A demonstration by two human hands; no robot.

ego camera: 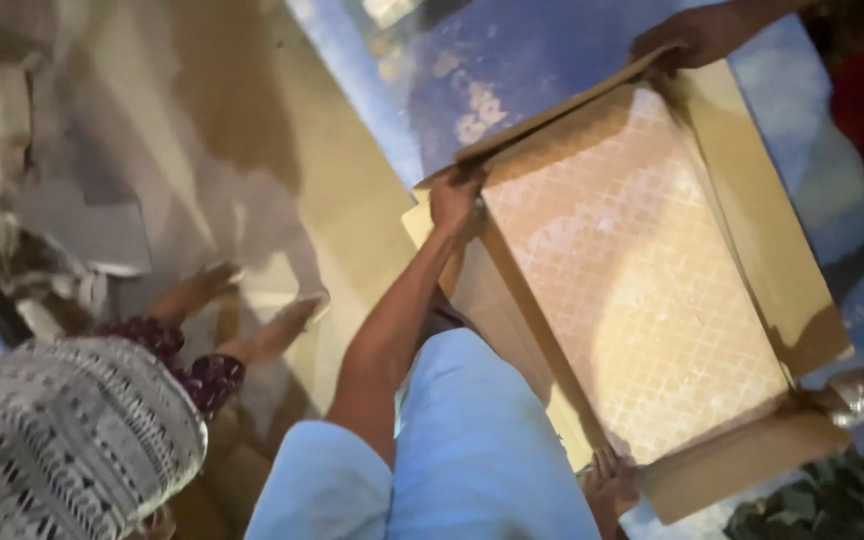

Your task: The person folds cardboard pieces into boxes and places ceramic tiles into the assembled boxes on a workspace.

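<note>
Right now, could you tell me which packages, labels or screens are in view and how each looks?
Open cardboard box: right of centre, rectangular, brown flaps, pale diamond-patterned sheet inside; left hand grips its far corner.
Flat cardboard sheets: left of it, tan.
No labels or screens visible.

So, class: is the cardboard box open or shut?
Open. The box has its flaps folded outward, showing a patterned sheet inside. The left hand holds one corner, the right hand another.
</note>
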